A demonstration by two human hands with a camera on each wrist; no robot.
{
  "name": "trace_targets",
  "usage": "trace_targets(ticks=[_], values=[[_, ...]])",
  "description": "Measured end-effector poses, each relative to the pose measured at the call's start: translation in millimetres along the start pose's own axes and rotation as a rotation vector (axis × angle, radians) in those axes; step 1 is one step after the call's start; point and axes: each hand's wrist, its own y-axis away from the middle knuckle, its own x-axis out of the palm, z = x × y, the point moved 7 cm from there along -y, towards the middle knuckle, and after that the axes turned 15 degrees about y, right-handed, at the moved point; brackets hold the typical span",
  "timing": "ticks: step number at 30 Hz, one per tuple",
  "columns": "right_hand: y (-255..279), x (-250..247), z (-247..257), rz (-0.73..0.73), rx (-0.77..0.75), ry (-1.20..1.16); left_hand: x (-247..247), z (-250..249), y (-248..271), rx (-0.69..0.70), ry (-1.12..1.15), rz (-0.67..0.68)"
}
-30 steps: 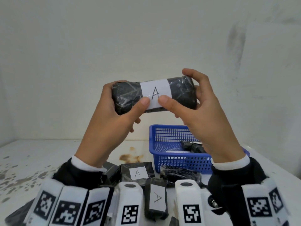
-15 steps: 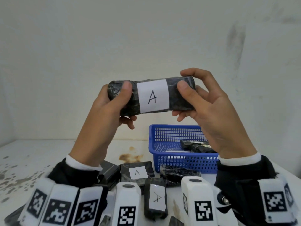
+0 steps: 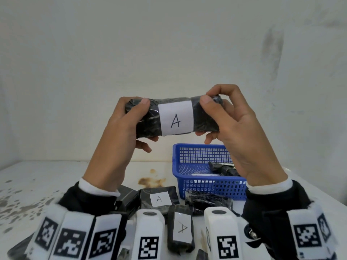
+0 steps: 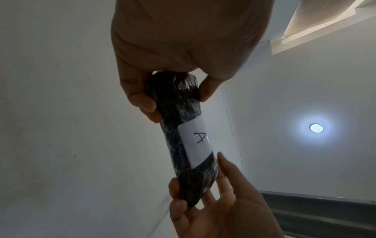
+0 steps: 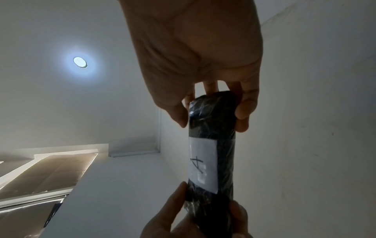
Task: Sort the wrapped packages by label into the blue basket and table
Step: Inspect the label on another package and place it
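Observation:
I hold a black wrapped package [image 3: 174,117] level in front of me, its white label reading "A" turned toward my face. My left hand [image 3: 135,117] grips its left end, thumb on the front. My right hand [image 3: 216,113] grips the right end with curled fingers. Both wrist views show the same package [image 4: 183,141] [image 5: 211,153] against the ceiling, a hand at each end. The blue basket [image 3: 187,177] stands on the table [image 3: 47,182] below and right, with a black package [image 3: 223,168] inside.
Several black packages lie on the table near me, two with visible "A" labels [image 3: 159,199] [image 3: 182,229], one unlabeled side up [image 3: 208,200]. A brown stain [image 3: 152,181] marks the table. White walls enclose the table at the back and right.
The package has been turned so the label faces me fully, and both thumbs have slid outward from the label to the ends.

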Motion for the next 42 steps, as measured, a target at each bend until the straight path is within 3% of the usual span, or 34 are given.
trace_targets(ticks=[8,30,38,40,42], values=[[2,4,4,-0.025,-0.058,0.08,3,1,1,0.012,0.019,-0.018],[4,11,5,-0.061,-0.019,0.015,8,-1,6,0.08,0.071,-0.054],[-1,4,-11,-0.062,0.113,-0.058,9,9,1,-0.037,0.062,0.082],[-2,3,-16,-0.025,0.161,0.0,6,7,1,-0.005,0.017,0.066],[-2,0,-20,0.025,0.161,0.211,2,2,1,0.069,-0.03,0.02]])
